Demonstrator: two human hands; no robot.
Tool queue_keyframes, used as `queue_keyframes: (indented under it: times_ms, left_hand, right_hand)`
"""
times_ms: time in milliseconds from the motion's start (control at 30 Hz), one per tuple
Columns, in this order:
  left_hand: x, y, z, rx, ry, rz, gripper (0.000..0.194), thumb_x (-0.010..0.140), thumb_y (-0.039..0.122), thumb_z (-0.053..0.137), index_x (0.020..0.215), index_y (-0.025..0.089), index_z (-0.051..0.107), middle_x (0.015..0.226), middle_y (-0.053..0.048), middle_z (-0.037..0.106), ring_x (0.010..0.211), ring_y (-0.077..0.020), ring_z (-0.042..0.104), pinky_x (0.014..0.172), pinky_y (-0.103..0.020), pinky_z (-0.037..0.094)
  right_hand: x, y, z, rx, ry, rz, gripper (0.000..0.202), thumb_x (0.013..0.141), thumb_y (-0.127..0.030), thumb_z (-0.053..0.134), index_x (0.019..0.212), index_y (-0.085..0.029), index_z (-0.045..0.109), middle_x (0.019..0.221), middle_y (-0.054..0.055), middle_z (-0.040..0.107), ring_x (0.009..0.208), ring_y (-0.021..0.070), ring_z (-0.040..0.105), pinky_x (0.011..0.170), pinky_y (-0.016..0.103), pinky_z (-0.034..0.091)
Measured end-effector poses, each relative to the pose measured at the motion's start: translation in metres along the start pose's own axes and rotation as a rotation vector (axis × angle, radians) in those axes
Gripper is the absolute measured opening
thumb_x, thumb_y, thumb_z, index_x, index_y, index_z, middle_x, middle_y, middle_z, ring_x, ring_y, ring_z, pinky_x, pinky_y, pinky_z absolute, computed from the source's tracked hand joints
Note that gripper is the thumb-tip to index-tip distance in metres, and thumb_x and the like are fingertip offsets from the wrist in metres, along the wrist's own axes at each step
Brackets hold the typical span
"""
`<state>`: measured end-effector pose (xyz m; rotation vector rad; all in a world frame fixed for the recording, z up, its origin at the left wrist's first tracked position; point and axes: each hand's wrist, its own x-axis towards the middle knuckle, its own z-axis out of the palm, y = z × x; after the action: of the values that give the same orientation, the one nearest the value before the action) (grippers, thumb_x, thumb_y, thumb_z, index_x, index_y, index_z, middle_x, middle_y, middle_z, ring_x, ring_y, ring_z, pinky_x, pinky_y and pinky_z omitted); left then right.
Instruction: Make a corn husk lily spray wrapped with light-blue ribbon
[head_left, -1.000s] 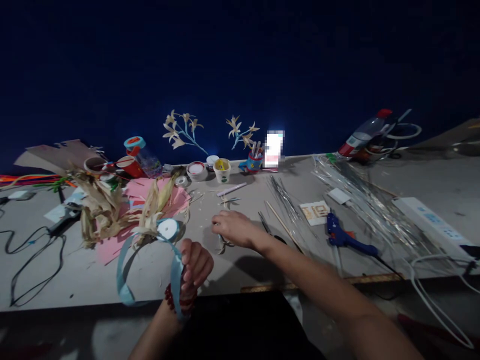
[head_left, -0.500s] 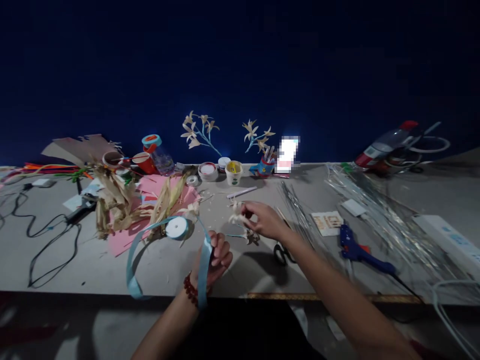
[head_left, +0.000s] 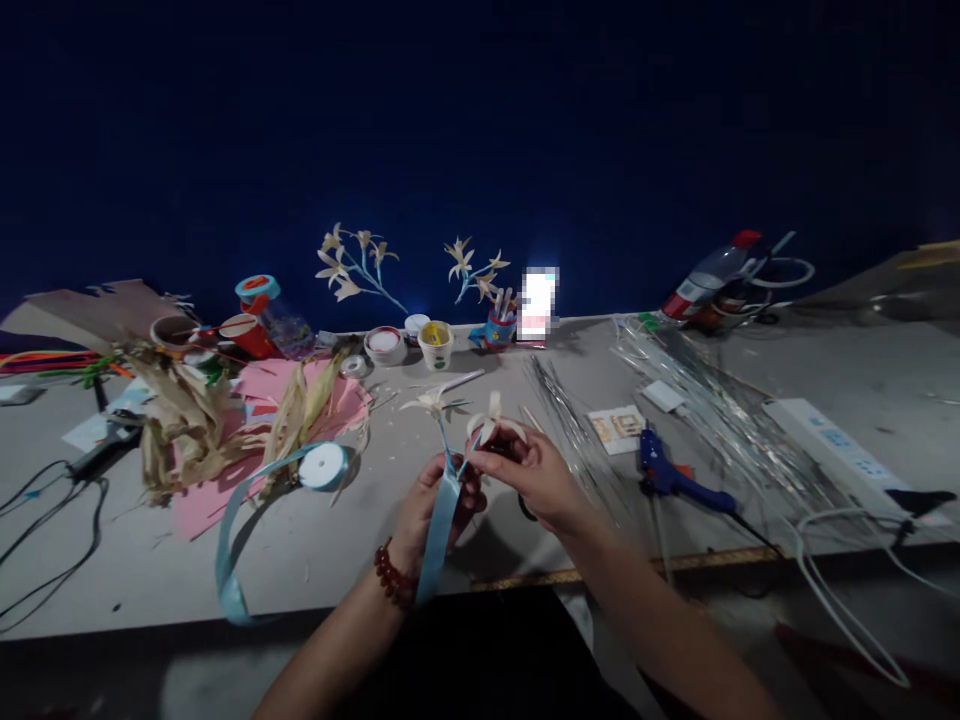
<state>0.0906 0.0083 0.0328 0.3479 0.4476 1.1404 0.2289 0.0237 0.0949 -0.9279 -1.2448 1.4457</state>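
Note:
My left hand [head_left: 420, 515] is closed around the blue-wrapped stem of a pale corn husk flower [head_left: 435, 402], which points up and away. A light blue ribbon [head_left: 440, 525] hangs from these fingers. Pinched in my right hand [head_left: 536, 475] is a second pale husk flower [head_left: 491, 430], its stem meeting the first one above my left hand. The ribbon spool [head_left: 324, 466] lies to the left, with a loop of ribbon running over the table edge.
Dried corn husks [head_left: 180, 420] lie on pink paper [head_left: 217, 490] at left. Two finished flower sprays [head_left: 360, 265] stand at the back near small tubs [head_left: 436, 345]. Silver wires [head_left: 562, 405], a blue glue gun [head_left: 675, 480] and a power strip [head_left: 832, 450] lie at right.
My right hand has picked up a flower from the table and brought it to the stem in my left hand. The view has shifted right.

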Motion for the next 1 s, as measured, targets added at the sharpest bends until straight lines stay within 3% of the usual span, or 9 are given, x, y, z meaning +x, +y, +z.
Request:
queue_keyframes:
  times_ms: [333, 600, 767, 1000]
  left_hand:
    - [-0.002, -0.002, 0.0, 0.082, -0.009, 0.037, 0.023, 0.064, 0.023, 0.085, 0.07, 0.017, 0.063, 0.064, 0.001, 0.066, 0.055, -0.0098, 0.058, 0.054, -0.021, 0.043]
    - [-0.003, -0.004, -0.004, 0.129, 0.006, 0.057, 0.023, 0.064, 0.019, 0.084, 0.072, 0.017, 0.063, 0.067, 0.001, 0.068, 0.057, -0.0101, 0.059, 0.056, -0.021, 0.044]
    - [-0.003, -0.003, -0.004, 0.184, 0.033, 0.08, 0.027, 0.063, 0.028, 0.086, 0.071, 0.017, 0.063, 0.068, 0.0, 0.067, 0.056, -0.0096, 0.057, 0.055, -0.021, 0.044]
    - [-0.002, -0.002, -0.01, 0.312, 0.005, 0.157, 0.021, 0.073, 0.034, 0.079, 0.074, 0.018, 0.066, 0.072, -0.001, 0.069, 0.059, -0.0126, 0.062, 0.062, -0.027, 0.05]
  right_hand:
    - [0.0, 0.001, -0.01, -0.147, -0.08, -0.078, 0.016, 0.083, -0.034, 0.068, 0.086, -0.019, 0.061, 0.081, 0.0, 0.061, 0.079, 0.0151, 0.059, 0.076, 0.028, 0.049]
    - [-0.004, -0.005, -0.009, -0.263, -0.113, -0.126, 0.01, 0.089, -0.027, 0.06, 0.084, -0.019, 0.057, 0.076, -0.001, 0.057, 0.072, 0.0137, 0.056, 0.069, 0.026, 0.045]
    - [-0.005, -0.011, -0.011, -0.327, -0.151, -0.142, 0.009, 0.091, -0.027, 0.057, 0.085, -0.019, 0.056, 0.077, 0.0, 0.057, 0.073, 0.0142, 0.057, 0.07, 0.026, 0.046]
    - [-0.004, -0.008, -0.012, -0.353, -0.147, -0.152, 0.01, 0.091, -0.027, 0.056, 0.085, -0.019, 0.055, 0.076, -0.001, 0.058, 0.072, 0.0142, 0.059, 0.07, 0.026, 0.047]
